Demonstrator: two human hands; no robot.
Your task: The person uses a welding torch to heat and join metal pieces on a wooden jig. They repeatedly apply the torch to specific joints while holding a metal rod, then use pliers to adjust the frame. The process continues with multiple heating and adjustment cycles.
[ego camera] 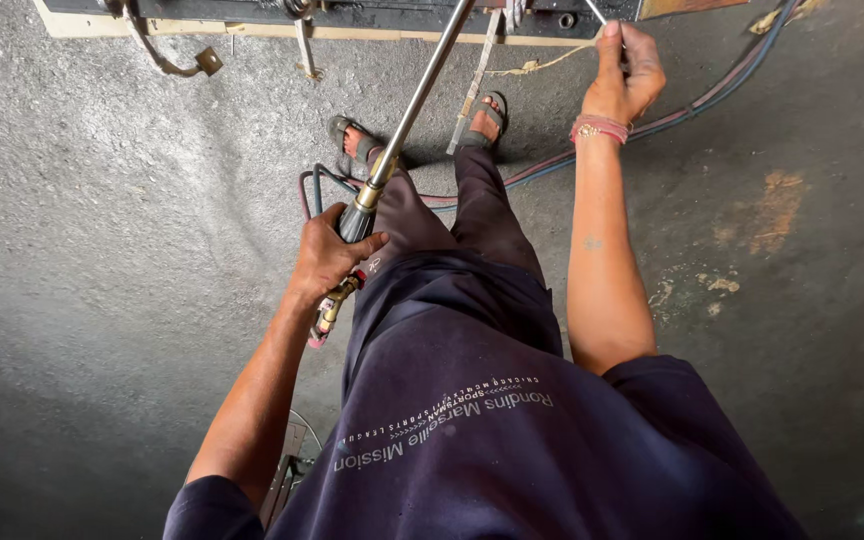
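Head view, looking down: the long metal torch (414, 110) runs from my left hand (327, 255) up toward the dark workpiece (352, 15) at the top edge. My left hand is wrapped tight round its brass handle, arm bent at my side. My right hand (624, 75), arm stretched forward, pinches a thin filler rod (597, 12). Hoses (712, 95) trail across the concrete floor (102, 200) past my sandalled feet (352, 135).

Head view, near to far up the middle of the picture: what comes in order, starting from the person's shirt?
Dark shirt → left hand gripping the torch handle → sandalled feet → right hand holding a thin rod → workpiece edge at the top.
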